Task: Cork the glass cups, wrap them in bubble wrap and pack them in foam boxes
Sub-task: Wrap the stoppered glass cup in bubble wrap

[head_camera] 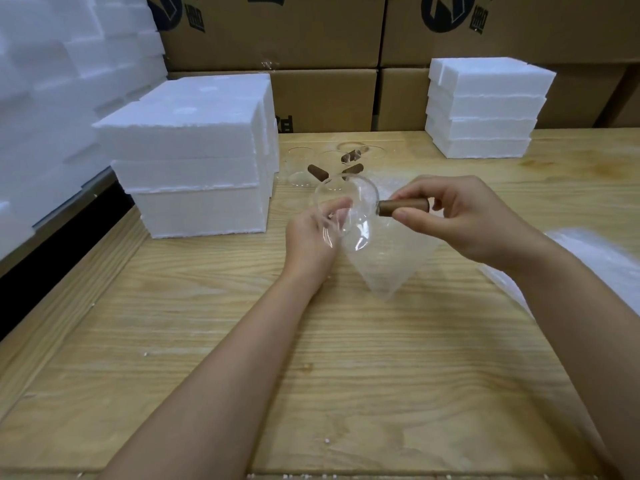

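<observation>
The left hand (313, 233) holds a clear round glass cup (346, 206) above the desk (242, 341), with its fingers curled round the cup's left side and showing through the glass. The right hand (460, 216) pinches a brown cork (403, 206) between thumb and fingertips. The cork lies level, and its left end touches the right side of the cup. So the cup sits between the two hands, with the cork just to its right. How far the cork has entered the cup cannot be told through the clear glass.

A sheet of bubble wrap (384, 265) lies flat on the desk right below the cup and the right hand, one corner pointing toward the person. A second heap of wrap (588, 251) lies at the right edge of the desk, partly hidden by the right forearm.

Behind the held cup, more glass cups (299, 164) stand in a small group on the desk, faint against the wood, with loose corks (318, 172) lying among them.

A pile of white foam boxes (194, 168) stands on the desk to the left of the left hand, near it but not touching. A lower foam stack (485, 109) stands at the far right, well apart from both hands. Brown cardboard boxes (322, 98) line the back, and a foam wall (52, 81) fills the left side.
</observation>
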`<state>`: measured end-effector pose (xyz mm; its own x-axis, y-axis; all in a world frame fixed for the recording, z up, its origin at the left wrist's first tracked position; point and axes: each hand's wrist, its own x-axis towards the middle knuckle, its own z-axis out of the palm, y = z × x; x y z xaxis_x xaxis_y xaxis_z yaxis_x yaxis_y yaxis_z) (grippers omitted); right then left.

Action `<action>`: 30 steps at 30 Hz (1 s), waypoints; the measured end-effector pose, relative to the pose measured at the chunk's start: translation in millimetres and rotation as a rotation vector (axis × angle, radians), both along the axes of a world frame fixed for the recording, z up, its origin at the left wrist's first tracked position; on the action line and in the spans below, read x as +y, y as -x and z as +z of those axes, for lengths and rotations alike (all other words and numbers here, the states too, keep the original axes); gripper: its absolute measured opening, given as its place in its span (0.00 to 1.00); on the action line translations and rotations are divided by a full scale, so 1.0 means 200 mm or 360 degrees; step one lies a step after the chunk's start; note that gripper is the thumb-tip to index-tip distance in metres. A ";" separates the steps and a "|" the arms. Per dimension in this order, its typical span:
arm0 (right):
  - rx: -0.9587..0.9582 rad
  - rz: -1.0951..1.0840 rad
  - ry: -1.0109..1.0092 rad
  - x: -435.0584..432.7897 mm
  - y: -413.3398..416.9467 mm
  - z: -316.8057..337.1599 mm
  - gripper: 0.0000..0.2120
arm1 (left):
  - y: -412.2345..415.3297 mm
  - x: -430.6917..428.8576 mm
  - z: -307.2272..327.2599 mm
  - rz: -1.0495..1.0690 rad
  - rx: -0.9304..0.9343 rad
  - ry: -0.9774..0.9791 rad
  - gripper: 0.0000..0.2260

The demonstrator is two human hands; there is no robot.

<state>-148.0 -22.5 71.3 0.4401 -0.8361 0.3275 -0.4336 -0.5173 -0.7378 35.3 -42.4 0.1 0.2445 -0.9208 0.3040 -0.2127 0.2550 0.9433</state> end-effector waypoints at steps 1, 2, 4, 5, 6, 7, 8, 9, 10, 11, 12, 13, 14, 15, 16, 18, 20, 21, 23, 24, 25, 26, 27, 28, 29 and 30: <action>-0.0017 -0.0041 0.0007 0.00 0.02 -0.01 0.05 | 0.00 0.00 0.00 -0.0023 0.0076 -0.0018 0.06; -0.0028 -0.0079 0.0013 -0.01 0.03 -0.02 0.05 | 0.01 0.00 0.00 -0.0044 0.0146 -0.0025 0.07; 0.0025 -0.0153 0.0068 -0.01 0.07 -0.02 0.06 | 0.01 0.00 0.00 -0.0041 0.0217 -0.0006 0.08; 0.0086 -0.0193 0.0110 -0.02 0.09 -0.02 0.06 | 0.00 0.00 0.00 -0.0031 0.0233 0.0016 0.08; 0.0156 -0.0239 0.0148 -0.02 0.10 -0.02 0.06 | 0.01 0.00 0.01 -0.0023 0.0244 0.0042 0.08; 0.0235 -0.0290 0.0186 -0.01 0.10 -0.03 0.05 | 0.01 0.00 0.01 -0.0021 0.0241 0.0069 0.08; 0.0339 -0.0340 0.0231 -0.01 0.10 -0.04 0.03 | 0.01 0.01 0.02 -0.0024 0.0226 0.0097 0.09; 0.0464 -0.0393 0.0300 -0.01 0.10 -0.05 0.03 | 0.02 0.01 0.02 -0.0030 0.0206 0.0124 0.10; 0.0586 -0.0450 0.0387 -0.02 0.09 -0.07 0.05 | 0.03 0.02 0.03 -0.0039 0.0191 0.0150 0.10; 0.0668 -0.0509 0.0478 -0.02 0.08 -0.08 0.06 | 0.04 0.02 0.03 -0.0053 0.0183 0.0176 0.10; 0.0701 -0.0568 0.0570 -0.02 0.07 -0.10 0.07 | 0.04 0.03 0.04 -0.0069 0.0182 0.0201 0.10; 0.0715 -0.0620 0.0639 -0.02 0.06 -0.11 0.07 | 0.05 0.03 0.04 -0.0096 0.0190 0.0221 0.10; 0.0726 -0.0663 0.0670 -0.01 0.04 -0.13 0.08 | 0.06 0.04 0.05 -0.0146 0.0210 0.0231 0.10; 0.0726 -0.0688 0.0670 -0.01 0.02 -0.15 0.08 | 0.06 0.05 0.06 -0.0219 0.0239 0.0230 0.10; 0.0708 -0.0695 0.0666 0.00 0.00 -0.17 0.08 | 0.06 0.06 0.07 -0.0305 0.0276 0.0226 0.11; 0.0597 -0.0682 0.0658 0.01 -0.05 -0.20 0.08 | 0.07 0.08 0.08 -0.0481 0.0372 0.0217 0.11; 0.0494 -0.0677 0.0684 0.01 -0.07 -0.22 0.08 | 0.08 0.09 0.09 -0.0614 0.0471 0.0215 0.11; 0.0477 -0.0676 0.0711 0.00 -0.08 -0.23 0.07 | 0.09 0.09 0.10 -0.0677 0.0517 0.0203 0.11; 0.0415 -0.0677 0.0702 -0.01 -0.09 -0.23 0.07 | 0.10 0.09 0.10 -0.0810 0.0607 0.0151 0.10; 0.0345 -0.0662 0.0667 -0.02 -0.09 -0.22 0.06 | 0.10 0.09 0.10 -0.0875 0.0646 0.0114 0.10; 0.0246 -0.0630 0.0608 -0.03 -0.08 -0.22 0.05 | 0.10 0.09 0.10 -0.0943 0.0683 0.0083 0.09; 0.0145 -0.0611 0.0559 -0.03 -0.07 -0.22 0.04 | 0.10 0.09 0.11 -0.0978 0.0715 0.0061 0.09; 0.0050 -0.0596 0.0500 -0.03 -0.06 -0.21 0.03 | 0.10 0.09 0.11 -0.0953 0.0753 0.0060 0.08; -0.0038 -0.0571 0.0458 -0.04 -0.04 -0.20 0.03 | 0.09 0.09 0.12 -0.0842 0.0817 0.0068 0.08; -0.0129 -0.0561 0.0372 -0.05 -0.01 -0.20 0.04 | 0.08 0.08 0.13 -0.0654 0.0906 0.0107 0.09; -0.0232 -0.0552 0.0270 -0.05 0.03 -0.20 0.05 | 0.05 0.06 0.12 -0.0424 0.1000 0.0163 0.09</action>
